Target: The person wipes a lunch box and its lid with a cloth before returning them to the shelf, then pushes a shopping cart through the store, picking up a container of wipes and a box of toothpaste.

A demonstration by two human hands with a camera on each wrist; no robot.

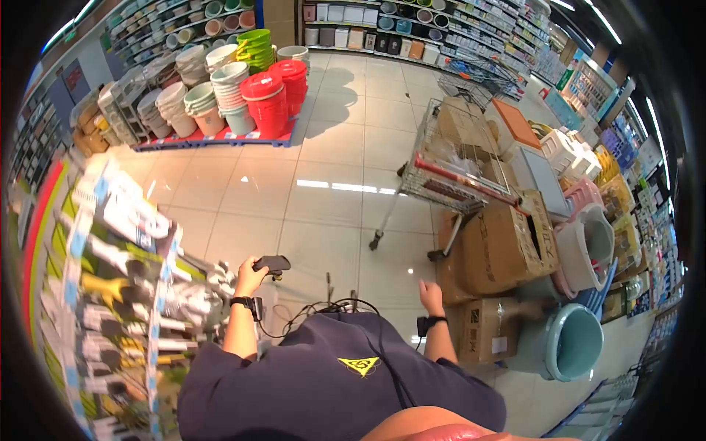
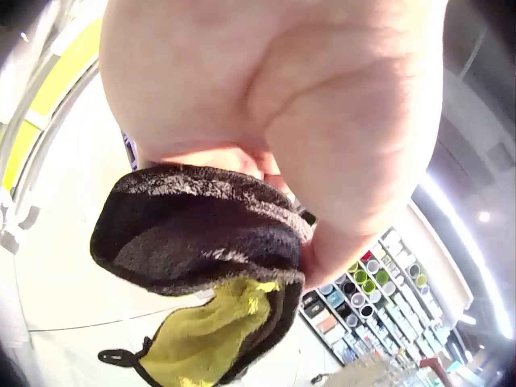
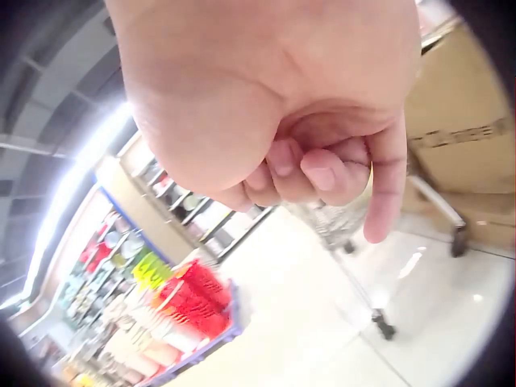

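My left hand (image 1: 252,278) grips a folded cloth (image 1: 272,263), thumb on one side of it, out in front of my body. In the left wrist view the cloth is plush, dark grey outside with a yellow inner face (image 2: 201,334), and a small black hanging loop (image 2: 119,356) sticks out from its corner. Part of the fold lies hidden behind the thumb and palm. My right hand (image 1: 431,296) hangs in the air near the cardboard boxes with nothing in it. Its fingers (image 3: 322,173) are loosely curled in the right wrist view, the little finger stretched further out.
On my left stands a rack (image 1: 151,323) of brushes and cleaning tools. A shopping cart (image 1: 456,169), cardboard boxes (image 1: 507,239) and a pale blue bucket (image 1: 577,342) crowd the right side. Stacked buckets, including red ones (image 1: 263,103), sit on a low pallet ahead. Tiled floor (image 1: 316,220) lies between.
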